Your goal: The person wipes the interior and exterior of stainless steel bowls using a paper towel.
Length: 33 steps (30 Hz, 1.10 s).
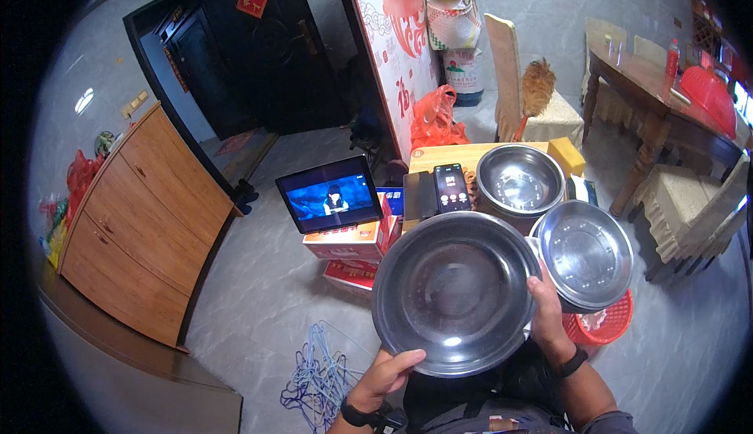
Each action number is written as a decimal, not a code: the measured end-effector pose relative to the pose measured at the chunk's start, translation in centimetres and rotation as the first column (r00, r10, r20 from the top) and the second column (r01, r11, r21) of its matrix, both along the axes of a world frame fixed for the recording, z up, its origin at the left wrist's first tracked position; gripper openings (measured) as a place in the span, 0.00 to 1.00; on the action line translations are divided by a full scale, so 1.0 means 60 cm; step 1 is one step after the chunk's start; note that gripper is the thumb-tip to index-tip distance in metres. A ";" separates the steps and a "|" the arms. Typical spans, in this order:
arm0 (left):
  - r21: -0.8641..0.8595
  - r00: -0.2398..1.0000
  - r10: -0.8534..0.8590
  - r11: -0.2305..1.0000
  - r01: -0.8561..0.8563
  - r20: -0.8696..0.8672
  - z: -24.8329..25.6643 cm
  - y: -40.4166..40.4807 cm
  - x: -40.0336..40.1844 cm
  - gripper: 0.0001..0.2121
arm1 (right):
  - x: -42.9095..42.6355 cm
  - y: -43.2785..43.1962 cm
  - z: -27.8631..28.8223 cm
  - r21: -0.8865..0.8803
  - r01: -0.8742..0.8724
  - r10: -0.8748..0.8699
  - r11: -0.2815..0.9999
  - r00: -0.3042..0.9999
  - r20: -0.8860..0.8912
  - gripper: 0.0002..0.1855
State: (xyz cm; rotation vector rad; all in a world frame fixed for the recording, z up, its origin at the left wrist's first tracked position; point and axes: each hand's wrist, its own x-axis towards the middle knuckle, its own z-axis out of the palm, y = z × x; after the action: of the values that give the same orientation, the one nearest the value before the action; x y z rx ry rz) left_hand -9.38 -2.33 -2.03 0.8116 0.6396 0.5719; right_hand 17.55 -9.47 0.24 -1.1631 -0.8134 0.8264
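A wide round metal basin (456, 293), dull dark grey inside, is held up in front of my body with its hollow side facing me. My left hand (385, 375) grips its lower left rim, thumb on the inner edge. At the right rim my right hand (547, 307) holds on, thumb over the edge; its fingers are mostly behind the basin. What looks like a bit of white cloth or paper (534, 247) shows by the right rim. Beside my right hand lie stacked shiny metal basins (585, 254), and another metal basin stack (520, 178) stands further back.
A tablet (329, 194) leans on cardboard boxes (347, 245). A phone (452, 188) lies on the low table (438, 156), near a yellow sponge block (566, 156). A red plastic basket (609, 322) sits below the right stack. Tangled wire hangers (320, 375) lie on the floor at left.
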 end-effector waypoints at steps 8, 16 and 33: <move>0.192 0.968 0.228 0.951 -0.244 0.099 -0.024 0.009 0.007 0.28 | 0.037 0.021 -0.008 0.087 0.124 -0.141 0.988 0.965 0.223 0.19; 0.527 0.968 0.250 0.820 -0.221 0.016 -0.027 -0.003 0.038 0.27 | -0.034 0.055 0.073 0.222 -0.033 -0.123 0.974 0.750 0.649 0.17; 0.631 0.972 0.223 0.765 -0.128 -0.074 -0.044 -0.014 0.043 0.43 | -0.067 0.144 0.069 0.187 -0.021 -0.117 0.982 0.710 0.695 0.18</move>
State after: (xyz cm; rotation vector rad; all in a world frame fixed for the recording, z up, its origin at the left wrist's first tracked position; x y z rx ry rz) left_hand -6.79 -3.18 -4.66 1.4427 0.6697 0.9304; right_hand 13.51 -0.85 4.36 -1.3389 -1.4525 0.2165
